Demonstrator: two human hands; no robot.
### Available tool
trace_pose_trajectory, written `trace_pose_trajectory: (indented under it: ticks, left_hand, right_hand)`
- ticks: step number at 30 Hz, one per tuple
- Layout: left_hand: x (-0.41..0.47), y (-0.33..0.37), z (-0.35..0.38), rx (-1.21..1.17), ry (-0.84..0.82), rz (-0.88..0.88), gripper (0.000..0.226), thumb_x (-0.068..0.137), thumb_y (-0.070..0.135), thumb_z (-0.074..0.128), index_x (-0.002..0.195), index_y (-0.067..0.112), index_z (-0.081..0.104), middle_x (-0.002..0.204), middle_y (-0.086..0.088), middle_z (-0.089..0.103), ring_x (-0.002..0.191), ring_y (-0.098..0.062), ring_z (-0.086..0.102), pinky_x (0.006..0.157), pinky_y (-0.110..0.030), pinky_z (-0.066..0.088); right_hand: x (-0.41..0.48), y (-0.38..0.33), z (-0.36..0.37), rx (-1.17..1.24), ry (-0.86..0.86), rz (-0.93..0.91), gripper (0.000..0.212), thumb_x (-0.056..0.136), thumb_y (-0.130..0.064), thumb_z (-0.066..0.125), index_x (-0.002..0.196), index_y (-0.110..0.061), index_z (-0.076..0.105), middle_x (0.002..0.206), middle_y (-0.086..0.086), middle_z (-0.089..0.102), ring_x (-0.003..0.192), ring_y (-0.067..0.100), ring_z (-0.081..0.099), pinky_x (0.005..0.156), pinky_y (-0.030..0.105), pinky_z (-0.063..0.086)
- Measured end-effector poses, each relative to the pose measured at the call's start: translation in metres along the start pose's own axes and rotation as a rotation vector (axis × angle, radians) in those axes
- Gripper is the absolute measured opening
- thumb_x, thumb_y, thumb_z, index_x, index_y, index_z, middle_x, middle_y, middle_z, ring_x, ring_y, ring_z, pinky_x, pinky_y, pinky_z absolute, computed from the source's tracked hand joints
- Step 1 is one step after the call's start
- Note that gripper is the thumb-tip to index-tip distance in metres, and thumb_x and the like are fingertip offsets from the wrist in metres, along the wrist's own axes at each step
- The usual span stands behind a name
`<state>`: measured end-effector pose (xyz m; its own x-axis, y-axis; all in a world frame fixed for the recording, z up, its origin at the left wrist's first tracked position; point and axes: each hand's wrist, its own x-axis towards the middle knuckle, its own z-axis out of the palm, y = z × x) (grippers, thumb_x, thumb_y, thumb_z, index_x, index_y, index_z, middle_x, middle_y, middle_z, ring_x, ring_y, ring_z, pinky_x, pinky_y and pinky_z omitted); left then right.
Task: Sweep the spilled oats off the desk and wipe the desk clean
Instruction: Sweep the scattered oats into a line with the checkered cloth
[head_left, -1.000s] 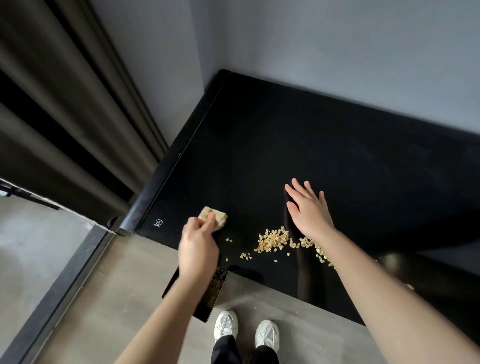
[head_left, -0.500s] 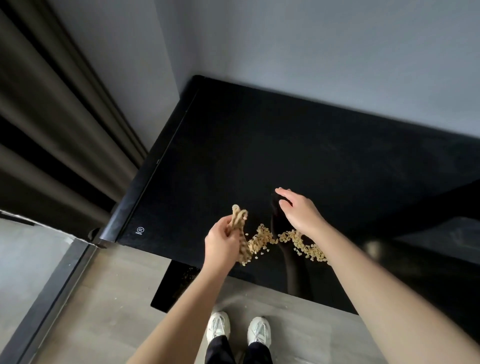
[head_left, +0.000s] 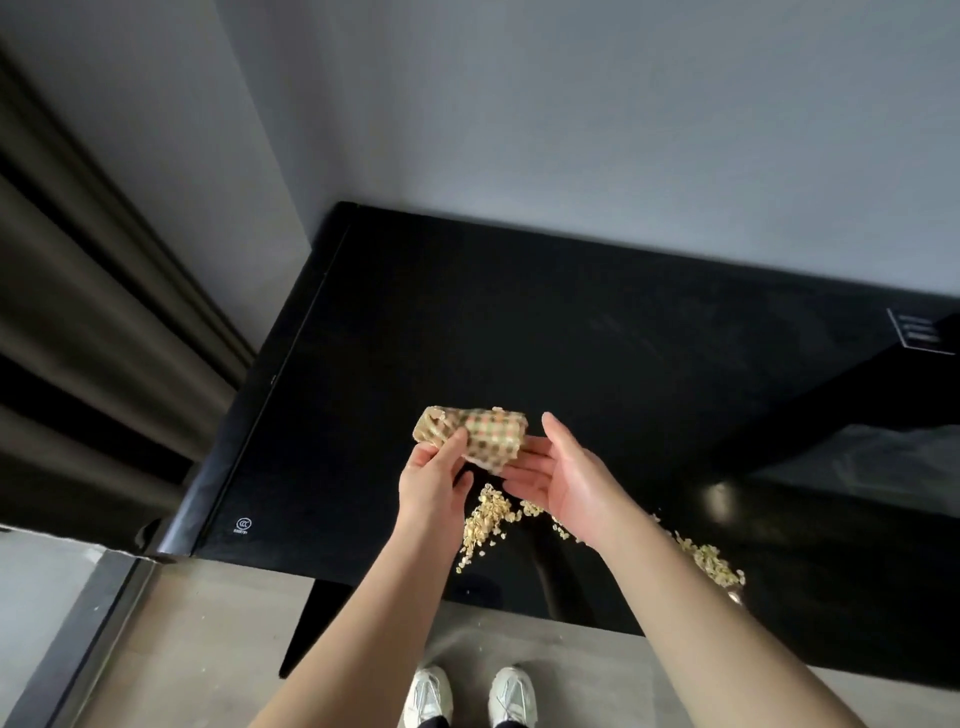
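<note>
Oats (head_left: 488, 525) lie beneath left hand (head_left: 434, 486) pinching cloth (head_left: 470, 434).

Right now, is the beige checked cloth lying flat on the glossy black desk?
No, the left hand grips the beige checked cloth above the glossy black desk.

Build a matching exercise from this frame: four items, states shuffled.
Items:
1. cloth
2. oats
3. left hand
4. right hand

States:
a. strewn on the desk near its front edge
b. fingers straight, at the cloth's end
c. pinching the cloth
d. held up above the desk

Pairs: 1-d, 2-a, 3-c, 4-b
</note>
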<state>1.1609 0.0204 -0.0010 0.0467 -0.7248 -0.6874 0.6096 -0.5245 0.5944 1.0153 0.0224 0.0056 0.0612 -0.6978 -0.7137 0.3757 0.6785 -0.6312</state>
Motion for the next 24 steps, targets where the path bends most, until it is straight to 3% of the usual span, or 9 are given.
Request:
trace_pose_trajectory:
  ticks: [3, 7, 10, 12, 15, 18, 21, 24]
  left_hand:
    - [0.002, -0.005, 0.011, 0.045, -0.042, -0.017, 0.008, 0.088, 0.016, 0.066, 0.095, 0.019, 0.065, 0.098, 0.002, 0.072, 0.099, -0.011, 0.064, 0.082, -0.026, 0.041]
    - [0.003, -0.015, 0.019, 0.112, -0.113, -0.011, 0.012, 0.087, 0.011, 0.066, 0.097, 0.017, 0.065, 0.093, 0.0, 0.07, 0.089, -0.013, 0.062, 0.08, -0.027, 0.042]
    - [0.004, -0.019, 0.017, 0.273, -0.158, -0.065, 0.011, 0.086, 0.013, 0.068, 0.097, 0.015, 0.068, 0.081, 0.006, 0.066, 0.074, -0.007, 0.056, 0.074, -0.025, 0.041]
    - [0.009, -0.016, 0.006, 0.527, -0.134, -0.003, 0.009, 0.085, 0.016, 0.069, 0.094, 0.013, 0.07, 0.078, 0.007, 0.063, 0.07, -0.007, 0.052, 0.067, -0.022, 0.041]
    - [0.018, -0.004, -0.026, 1.072, -0.007, 0.354, 0.01, 0.086, 0.016, 0.067, 0.09, 0.025, 0.067, 0.096, 0.007, 0.064, 0.082, -0.005, 0.058, 0.069, -0.014, 0.042]
    - [0.024, 0.009, -0.065, 1.549, 0.066, 0.659, 0.027, 0.086, 0.023, 0.067, 0.113, 0.026, 0.062, 0.124, 0.003, 0.05, 0.117, -0.018, 0.046, 0.091, -0.029, 0.042]
    - [0.029, 0.017, -0.097, 1.864, 0.101, 0.566, 0.069, 0.083, 0.04, 0.067, 0.144, 0.027, 0.036, 0.154, -0.004, 0.023, 0.144, -0.029, 0.013, 0.11, -0.054, 0.028]
    - [0.033, 0.023, -0.116, 2.012, 0.055, 0.265, 0.109, 0.076, 0.059, 0.068, 0.152, 0.032, -0.005, 0.16, -0.004, -0.016, 0.146, -0.033, -0.014, 0.11, -0.064, 0.016]
  right_hand:
    - [-0.004, 0.002, -0.006, 0.078, -0.054, 0.032, 0.048, 0.089, -0.048, 0.059, 0.117, -0.01, 0.064, 0.11, 0.01, 0.073, 0.105, 0.021, 0.068, 0.088, 0.038, 0.055]
    - [0.0, 0.002, -0.005, 0.139, -0.038, -0.133, 0.042, 0.082, -0.027, 0.071, 0.12, -0.011, 0.063, 0.119, 0.011, 0.069, 0.113, 0.023, 0.064, 0.1, 0.039, 0.049]
    - [0.006, -0.002, -0.004, 0.136, 0.107, -0.286, 0.025, 0.088, -0.008, 0.067, 0.112, -0.007, 0.064, 0.11, 0.014, 0.071, 0.103, 0.025, 0.069, 0.089, 0.034, 0.054]
    - [0.011, -0.009, -0.01, 0.062, 0.185, -0.357, 0.021, 0.087, -0.007, 0.068, 0.107, -0.011, 0.065, 0.104, 0.01, 0.073, 0.097, 0.022, 0.071, 0.085, 0.034, 0.056]
    - [0.024, -0.028, -0.023, -0.297, 0.332, -0.432, 0.017, 0.086, -0.013, 0.069, 0.097, -0.026, 0.064, 0.098, -0.002, 0.07, 0.091, 0.012, 0.069, 0.081, 0.027, 0.055]
    - [0.048, -0.04, -0.032, -0.853, 0.479, -0.568, 0.018, 0.086, -0.014, 0.068, 0.102, -0.02, 0.064, 0.095, -0.007, 0.063, 0.085, 0.005, 0.061, 0.067, 0.014, 0.045]
    - [0.076, -0.034, -0.034, -1.28, 0.49, -0.641, 0.029, 0.088, -0.014, 0.067, 0.116, -0.017, 0.06, 0.108, -0.002, 0.058, 0.09, 0.01, 0.059, 0.072, 0.018, 0.048]
    - [0.098, -0.027, -0.027, -1.42, 0.456, -0.58, 0.034, 0.093, -0.016, 0.06, 0.127, -0.019, 0.055, 0.123, 0.003, 0.052, 0.1, 0.018, 0.061, 0.08, 0.026, 0.054]
